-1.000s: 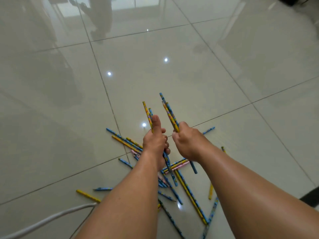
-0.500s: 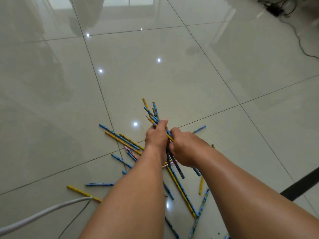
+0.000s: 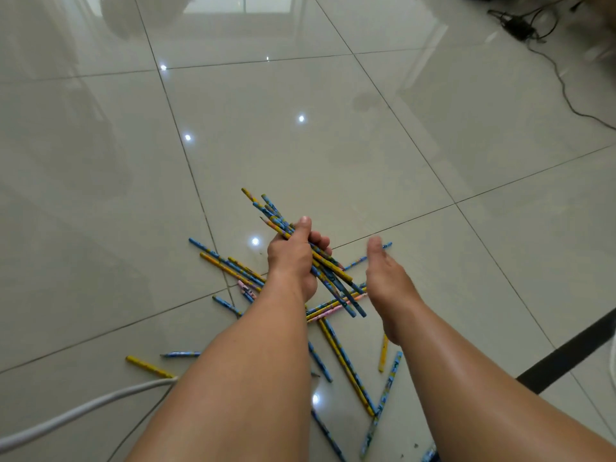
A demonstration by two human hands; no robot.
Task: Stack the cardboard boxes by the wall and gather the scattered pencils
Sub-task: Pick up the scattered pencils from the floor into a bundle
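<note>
My left hand (image 3: pixel 293 258) grips a bundle of blue and yellow pencils (image 3: pixel 336 281), whose ends stick out above my thumb and slant down to the right. Just to the right, my right hand (image 3: pixel 386 281) is open with its fingers apart and holds nothing. Several more pencils lie scattered on the tiled floor: a group to the left of my left wrist (image 3: pixel 226 261), a yellow one at lower left (image 3: pixel 148 367), and long ones beneath and between my forearms (image 3: pixel 346 365). No cardboard boxes are in view.
A white cable (image 3: pixel 66 418) runs along the floor at lower left. A black cord and plug (image 3: pixel 520 26) lie at the upper right. A dark strip (image 3: pixel 566 356) crosses the floor at the right edge. The glossy floor (image 3: pixel 300 155) reflects ceiling lights.
Both hands each held pencils a second ago. The pencils came together in my left hand, and my right hand has let go and opened, moving slightly right.
</note>
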